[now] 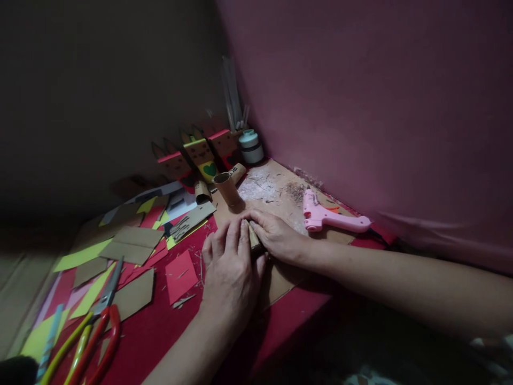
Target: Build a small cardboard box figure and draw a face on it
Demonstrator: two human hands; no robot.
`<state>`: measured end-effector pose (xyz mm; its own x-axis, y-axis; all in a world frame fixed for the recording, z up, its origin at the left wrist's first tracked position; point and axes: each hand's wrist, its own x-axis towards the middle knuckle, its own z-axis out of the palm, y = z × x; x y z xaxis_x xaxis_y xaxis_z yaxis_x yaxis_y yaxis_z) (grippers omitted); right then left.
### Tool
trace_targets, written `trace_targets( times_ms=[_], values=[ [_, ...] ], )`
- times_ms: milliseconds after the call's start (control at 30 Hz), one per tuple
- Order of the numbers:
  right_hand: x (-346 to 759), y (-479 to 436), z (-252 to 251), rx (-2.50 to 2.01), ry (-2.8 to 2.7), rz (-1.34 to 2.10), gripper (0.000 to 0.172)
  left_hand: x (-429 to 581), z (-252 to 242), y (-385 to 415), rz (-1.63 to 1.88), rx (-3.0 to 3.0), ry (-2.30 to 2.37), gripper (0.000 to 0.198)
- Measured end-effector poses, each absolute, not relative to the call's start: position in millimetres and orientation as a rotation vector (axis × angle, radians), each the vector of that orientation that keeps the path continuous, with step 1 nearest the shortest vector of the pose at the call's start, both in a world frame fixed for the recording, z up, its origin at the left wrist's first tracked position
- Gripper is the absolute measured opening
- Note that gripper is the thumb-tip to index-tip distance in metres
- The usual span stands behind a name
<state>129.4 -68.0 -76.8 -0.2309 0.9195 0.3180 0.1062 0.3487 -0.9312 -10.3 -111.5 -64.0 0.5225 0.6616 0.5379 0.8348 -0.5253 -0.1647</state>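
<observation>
My left hand [232, 262] and my right hand [276, 235] meet near the front of the table, both closed around a small brown cardboard piece [254, 239]. Only part of that piece shows between the thumbs and fingers, so its full shape is hidden. Just beyond my fingers a brown cardboard tube [227, 191] stands upright. Two shorter tube pieces lie behind it, one of them a cut cardboard tube [202, 192]. To the right of my right hand rests a pink glue gun [331, 214]. A red paper rectangle [181, 275] lies left of my left hand.
Scissors [105, 307] with red and yellow handles lie at the left among cardboard pieces [132, 244] and coloured paper. Several decorated cardboard figures [202, 155] stand at the back beside a pale blue jar [250, 147]. A pink wall [372, 107] borders the right side.
</observation>
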Motion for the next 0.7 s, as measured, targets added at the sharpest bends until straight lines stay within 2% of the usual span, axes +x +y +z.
trace_targets(
  times_ms=[200,333,367,467,533,600,700],
  values=[
    [135,-72,-73,-0.95,-1.572,1.094,0.032,-27,-53,-110,-0.758,-2.544,-1.354,0.059],
    [144,-78,-69,-0.871,-1.439,1.267,0.033,-56,-40,-105,-0.989,-2.753,-1.691,0.077],
    [146,-79,-69,-0.856,-1.432,1.317,0.041,-61,-37,-103,-1.042,-2.789,-1.816,0.081],
    [149,-82,-67,-0.87,-1.492,1.415,0.084,-68,-34,-100,-1.201,-2.837,-2.136,0.087],
    [149,-85,-64,-0.92,-1.577,1.413,0.104,-67,-34,-98,-1.221,-2.862,-2.256,0.086],
    [147,-88,-62,-0.98,-1.664,1.347,0.109,-64,-37,-98,-1.183,-2.88,-2.256,0.083],
    [144,-90,-62,-1.013,-1.762,1.213,0.107,-60,-46,-99,-1.254,-2.842,-2.079,0.077]
  ],
)
